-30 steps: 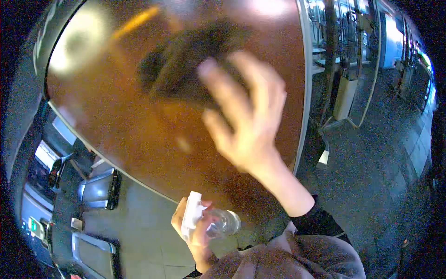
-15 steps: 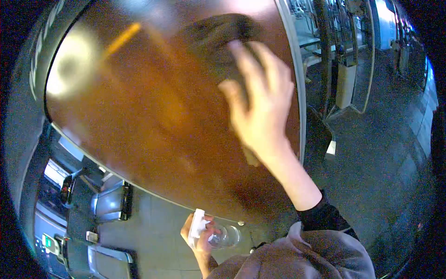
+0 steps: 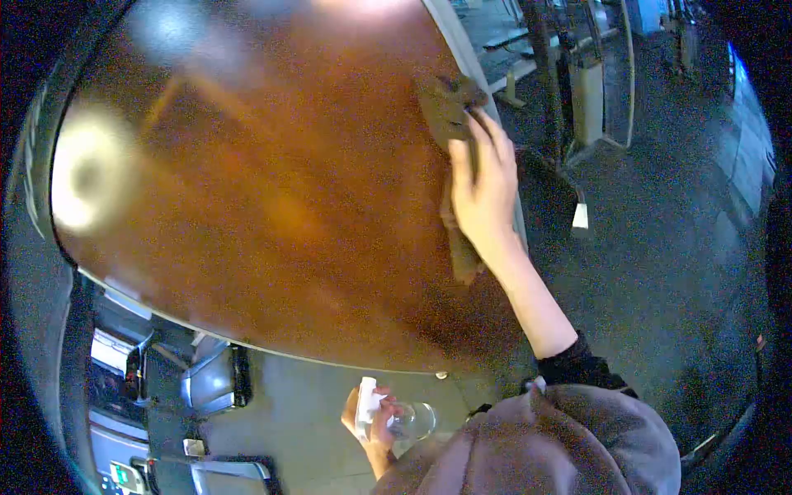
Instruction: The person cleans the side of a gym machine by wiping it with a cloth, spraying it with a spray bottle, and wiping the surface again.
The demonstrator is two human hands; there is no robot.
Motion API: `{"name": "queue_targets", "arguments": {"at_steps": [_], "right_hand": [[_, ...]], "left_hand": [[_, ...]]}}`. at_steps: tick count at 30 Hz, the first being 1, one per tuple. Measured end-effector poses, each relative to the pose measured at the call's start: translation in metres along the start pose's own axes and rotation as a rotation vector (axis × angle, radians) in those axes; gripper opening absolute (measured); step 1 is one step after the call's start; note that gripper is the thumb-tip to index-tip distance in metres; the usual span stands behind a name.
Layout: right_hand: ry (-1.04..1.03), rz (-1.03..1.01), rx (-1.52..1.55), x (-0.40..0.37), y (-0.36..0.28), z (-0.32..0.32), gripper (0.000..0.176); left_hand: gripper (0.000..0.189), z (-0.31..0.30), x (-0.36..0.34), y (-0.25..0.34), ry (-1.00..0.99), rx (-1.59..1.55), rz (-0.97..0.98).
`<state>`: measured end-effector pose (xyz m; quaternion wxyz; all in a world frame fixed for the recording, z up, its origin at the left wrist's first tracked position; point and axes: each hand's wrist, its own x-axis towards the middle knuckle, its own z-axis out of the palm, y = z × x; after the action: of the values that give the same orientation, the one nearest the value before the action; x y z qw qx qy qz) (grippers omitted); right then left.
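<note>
Your right hand [image 3: 483,194] lies flat on the cloth [image 3: 446,110], fingers stretched out rather than closed round it, at the far right edge of the brown table [image 3: 247,206]. Your left hand [image 3: 373,427] is wrapped tight around the spray bottle [image 3: 411,419], held low by your body, just off the table's near edge. With only palm pressure on it, the cloth could slip over that right edge and drop. A stray squeeze of the trigger might wet the floor.
</note>
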<state>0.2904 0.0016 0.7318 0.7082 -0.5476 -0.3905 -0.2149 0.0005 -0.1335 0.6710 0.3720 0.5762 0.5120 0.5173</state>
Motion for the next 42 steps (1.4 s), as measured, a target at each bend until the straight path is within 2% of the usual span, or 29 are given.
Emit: {"name": "queue_targets", "arguments": {"at_steps": [3,4,7,8,10,11,13,15,16,17,19,21,22,23,25,27,29,31,33,34,35,37,39,41,42], "right_hand": [[-0.057,-0.126,-0.018,-0.031,-0.027,-0.006,0.047],[-0.135,-0.171,-0.014,-0.058,-0.047,-0.004,0.05],[-0.372,-0.267,-0.073,-0.117,-0.03,-0.034,0.056],[-0.324,-0.24,-0.077,-0.119,-0.012,-0.034,0.053],[-0.222,-0.174,-0.09,-0.108,0.011,-0.027,0.045],[-0.161,-0.135,-0.102,-0.091,0.019,-0.017,0.04],[-0.077,0.022,-0.06,-0.036,0.019,-0.001,0.033],[-0.063,0.054,-0.081,-0.007,-0.008,0.006,0.032],[-0.088,0.064,-0.125,-0.008,-0.025,0.005,0.034],[-0.071,-0.026,-0.108,-0.019,-0.04,0.002,0.036],[-0.193,-0.088,-0.051,-0.06,-0.066,-0.012,0.044],[-0.323,-0.197,-0.014,-0.105,-0.067,-0.027,0.05],[-0.381,-0.195,-0.085,-0.115,-0.06,-0.037,0.05],[-0.387,-0.133,-0.095,-0.122,-0.048,-0.045,0.046],[-0.279,0.111,-0.096,-0.144,-0.011,-0.044,0.034],[-0.289,0.311,0.062,-0.137,0.011,-0.05,0.037],[-0.266,0.41,0.188,-0.132,0.018,-0.054,0.041],[-0.223,0.693,0.336,-0.128,0.007,-0.061,0.044],[-0.215,0.935,0.621,-0.126,0.011,-0.063,0.046],[-0.219,0.953,0.598,-0.126,0.015,-0.062,0.046],[-0.221,0.973,0.574,-0.125,0.017,-0.062,0.046],[-0.216,0.933,0.596,-0.12,0.018,-0.058,0.046],[-0.211,0.893,0.612,-0.109,0.015,-0.053,0.046],[-0.112,0.598,0.349,-0.089,0.018,-0.038,0.046],[-0.102,0.496,0.35,-0.075,0.023,-0.032,0.045]], "left_hand": [[0.029,-0.001,-0.001,-0.006,-0.033,-0.004,0.008],[0.028,-0.016,0.006,-0.007,-0.04,-0.013,-0.007],[0.027,-0.021,0.006,-0.011,-0.112,-0.007,0.012],[0.027,-0.014,0.006,-0.008,-0.114,-0.018,0.016],[0.027,-0.002,-0.004,0.003,0.106,-0.118,-0.056],[0.027,-0.007,-0.005,0.002,0.106,-0.106,-0.061],[0.026,-0.015,-0.002,-0.001,-0.045,-0.094,-0.06],[0.027,-0.014,-0.003,0.0,-0.024,-0.077,-0.057],[0.027,-0.019,-0.003,-0.01,-0.023,-0.065,-0.04],[0.027,-0.02,-0.003,-0.013,-0.022,-0.055,-0.021],[0.027,-0.009,-0.002,0.003,-0.015,-0.043,0.01],[0.027,-0.002,0.0,0.024,-0.006,-0.023,0.043],[0.027,-0.002,0.0,0.035,-0.075,-0.014,0.019],[0.026,0.0,0.002,0.041,-0.142,-0.01,-0.005],[0.023,0.007,0.002,0.046,-0.133,-0.036,0.043],[0.02,0.019,0.007,0.064,-0.084,0.008,0.252],[0.019,0.03,0.014,0.077,-0.061,-0.035,0.284],[0.018,0.041,0.022,0.086,-0.034,-0.082,0.318],[0.019,0.052,0.031,0.09,-0.096,-0.068,0.338],[0.035,0.052,0.043,0.081,-0.165,0.06,0.495],[0.035,0.053,0.044,0.075,-0.165,0.061,0.495],[0.03,0.058,0.049,0.069,-0.157,0.064,0.404],[0.025,0.056,0.052,0.061,-0.157,0.055,0.408],[0.015,0.06,0.053,0.055,-0.068,0.032,0.493],[0.015,0.064,0.05,0.052,-0.066,0.039,0.485]]}}
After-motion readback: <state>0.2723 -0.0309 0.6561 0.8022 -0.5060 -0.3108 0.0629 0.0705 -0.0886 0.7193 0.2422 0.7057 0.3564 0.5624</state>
